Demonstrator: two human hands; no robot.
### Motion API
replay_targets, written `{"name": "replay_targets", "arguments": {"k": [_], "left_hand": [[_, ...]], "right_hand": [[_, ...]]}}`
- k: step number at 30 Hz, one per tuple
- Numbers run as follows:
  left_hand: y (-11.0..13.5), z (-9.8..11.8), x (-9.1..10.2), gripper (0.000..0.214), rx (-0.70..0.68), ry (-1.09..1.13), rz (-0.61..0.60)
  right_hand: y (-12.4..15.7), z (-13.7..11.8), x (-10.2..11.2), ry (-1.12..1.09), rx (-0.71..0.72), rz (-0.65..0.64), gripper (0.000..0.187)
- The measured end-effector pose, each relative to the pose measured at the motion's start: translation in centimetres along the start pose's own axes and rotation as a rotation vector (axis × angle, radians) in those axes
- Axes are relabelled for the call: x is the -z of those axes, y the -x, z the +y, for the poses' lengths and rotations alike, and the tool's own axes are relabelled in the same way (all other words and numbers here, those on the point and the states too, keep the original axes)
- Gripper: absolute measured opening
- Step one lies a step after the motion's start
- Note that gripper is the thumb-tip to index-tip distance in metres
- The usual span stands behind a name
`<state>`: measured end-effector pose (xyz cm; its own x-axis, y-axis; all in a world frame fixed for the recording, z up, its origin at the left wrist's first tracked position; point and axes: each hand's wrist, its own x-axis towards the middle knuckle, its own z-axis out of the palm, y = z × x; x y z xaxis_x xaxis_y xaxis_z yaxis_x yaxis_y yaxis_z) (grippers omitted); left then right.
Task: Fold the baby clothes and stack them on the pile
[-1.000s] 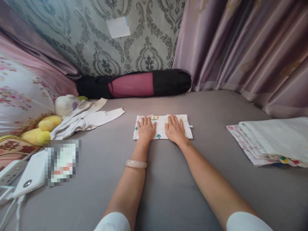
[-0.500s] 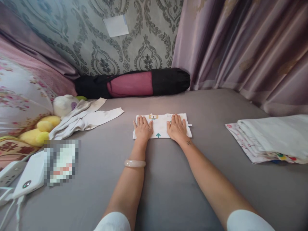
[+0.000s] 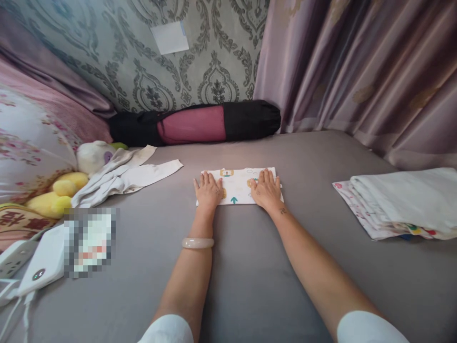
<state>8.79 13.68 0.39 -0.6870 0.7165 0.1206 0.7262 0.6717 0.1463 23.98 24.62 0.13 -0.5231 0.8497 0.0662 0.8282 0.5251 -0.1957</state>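
Observation:
A white printed cloth (image 3: 235, 186), folded into a flat rectangle, lies on the grey bed sheet (image 3: 246, 267) in front of me. It carries small yellow animal figures and a green arrow-like mark. My left hand (image 3: 208, 190) rests palm down on its left end, fingers spread, a pale bangle on that wrist. Flat on its right part lies my right hand (image 3: 267, 189), fingers stretched toward the far edge. A small white tag pokes out at the cloth's right side, partly hidden by this hand.
At right sits a stack of folded cloths (image 3: 396, 200). Pale crumpled clothing (image 3: 124, 178) and plush toys (image 3: 64, 190) are at left, nearer a white power bank (image 3: 44, 267) with cables and a power strip (image 3: 16, 259). A long black and maroon bag (image 3: 193, 125) lies along the wall.
My hands have slid slightly apart, the left one leftward and the right one rightward over the cloth, uncovering more of its print between them. The view has shifted a little.

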Motion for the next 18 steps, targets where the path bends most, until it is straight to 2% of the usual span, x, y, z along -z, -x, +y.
{"name": "replay_targets", "arguments": {"k": [7,12,18], "left_hand": [[0.2,0.1,0.9,0.062,0.017,0.009,-0.021],[-0.1,-1.0,1.5,0.062,0.090,0.051,0.036],[-0.2,-1.8,0.8,0.063,0.092,0.073,-0.068]], "right_hand": [[-0.1,0.1,0.7,0.001,-0.023,-0.024,0.066],[-0.4,1.5,1.4,0.005,-0.073,0.051,0.064],[-0.8,2.3,0.8,-0.009,-0.110,-0.021,0.065]]}}
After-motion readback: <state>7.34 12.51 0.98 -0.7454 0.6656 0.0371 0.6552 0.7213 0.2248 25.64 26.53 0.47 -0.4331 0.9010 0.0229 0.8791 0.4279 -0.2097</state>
